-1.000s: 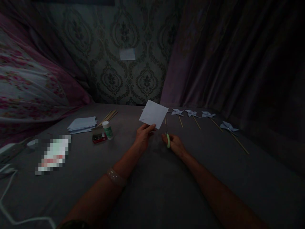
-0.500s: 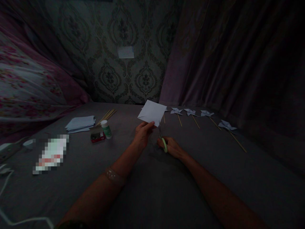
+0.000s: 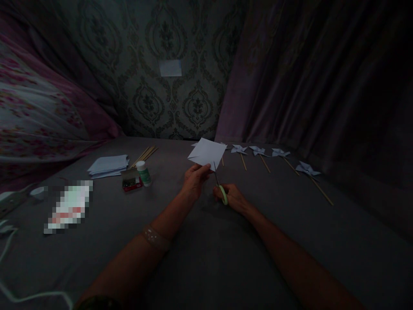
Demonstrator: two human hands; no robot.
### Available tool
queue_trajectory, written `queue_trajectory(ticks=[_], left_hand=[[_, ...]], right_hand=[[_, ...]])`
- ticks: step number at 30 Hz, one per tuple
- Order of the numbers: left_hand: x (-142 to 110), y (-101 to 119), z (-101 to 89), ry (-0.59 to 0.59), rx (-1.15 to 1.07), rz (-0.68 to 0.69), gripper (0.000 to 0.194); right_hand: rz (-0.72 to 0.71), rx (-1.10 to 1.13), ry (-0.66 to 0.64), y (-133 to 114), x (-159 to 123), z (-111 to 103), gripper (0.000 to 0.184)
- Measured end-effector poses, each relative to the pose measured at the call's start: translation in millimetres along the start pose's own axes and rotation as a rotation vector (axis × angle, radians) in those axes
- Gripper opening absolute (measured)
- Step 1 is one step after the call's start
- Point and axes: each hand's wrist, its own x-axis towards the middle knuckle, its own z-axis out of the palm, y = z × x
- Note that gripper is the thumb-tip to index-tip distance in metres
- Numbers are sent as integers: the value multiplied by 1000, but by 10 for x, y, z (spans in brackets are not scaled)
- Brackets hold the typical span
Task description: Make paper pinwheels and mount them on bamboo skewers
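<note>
Between the thumb and fingers of my left hand [image 3: 195, 178] is a square sheet of white paper [image 3: 208, 151], raised above the grey cloth. A slit shows near the paper's left corner. My right hand [image 3: 232, 196] grips scissors [image 3: 223, 194] with light green handles. Their blades point up and overlap the paper's lower corner, close to my left thumb. Behind the paper and to its right lie several paper pinwheels on sticks, among them one pinwheel [image 3: 308, 168] at the far right. The sheet partly hides the leftmost ones.
To the left lie a stack of white paper [image 3: 108, 165], a bundle of wooden sticks [image 3: 145, 156], a green-and-white glue bottle [image 3: 143, 173] and a small red box [image 3: 131, 184]. Farther left are a blurred-out packet [image 3: 69, 206] and a white cable [image 3: 35, 296]. Curtains hang on both sides.
My right hand has brought the scissors left, and the blades have gone from beside the paper onto its lower corner. My left hand holds the sheet in nearly the same place.
</note>
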Motion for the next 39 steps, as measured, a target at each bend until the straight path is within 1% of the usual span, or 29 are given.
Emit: queue_trajectory(ticks=[6, 10, 21, 26, 33, 39], left_hand=[[11, -18, -2, -16, 0, 21, 31], [7, -19, -3, -16, 10, 20, 33], [6, -10, -1, -2, -7, 16, 29], [23, -21, -12, -17, -16, 28, 30], [34, -35, -29, -30, -3, 37, 31], [29, -24, -19, -33, -18, 37, 32]], right_hand=[[35, 25, 45, -30, -2, 9, 48], [31, 15, 52, -41, -6, 7, 49], [56, 16, 76, -49, -5, 12, 49], [70, 14, 98, -45, 0, 21, 50], [104, -25, 148, -67, 0, 41, 51], [104, -55, 157, -50, 5, 45, 48]])
